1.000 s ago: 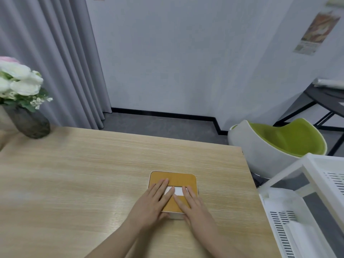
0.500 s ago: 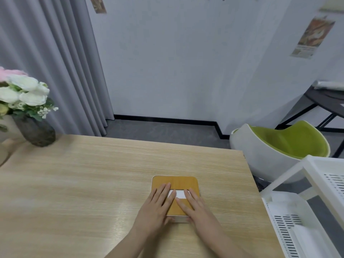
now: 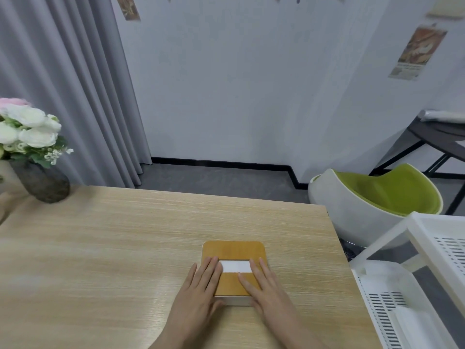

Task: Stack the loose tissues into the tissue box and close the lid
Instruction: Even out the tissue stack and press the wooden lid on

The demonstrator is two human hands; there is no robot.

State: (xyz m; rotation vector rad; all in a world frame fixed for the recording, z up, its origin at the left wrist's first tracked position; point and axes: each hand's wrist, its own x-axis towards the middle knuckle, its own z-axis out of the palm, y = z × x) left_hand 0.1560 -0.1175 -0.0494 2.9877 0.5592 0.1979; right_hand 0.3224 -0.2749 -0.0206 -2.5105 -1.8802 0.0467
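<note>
A white tissue box with an orange wooden lid [image 3: 234, 251] sits on the light wooden table [image 3: 125, 248], near its right front. The lid lies flat on the box. A white tissue [image 3: 236, 266] shows through the slot in the middle of the lid. My left hand [image 3: 201, 288] rests flat on the lid's left side, fingers straight. My right hand [image 3: 266, 288] presses flat on the lid's right side, fingers straight. No loose tissues are visible on the table.
A dark vase with white flowers [image 3: 32, 152] stands at the table's far left corner. A green and white chair [image 3: 377, 200] sits beyond the table's right edge. A white plastic rack [image 3: 415, 285] stands close on the right.
Both hands have slid apart toward the lid's sides, uncovering more of the slot. The camera has tilted up a little.
</note>
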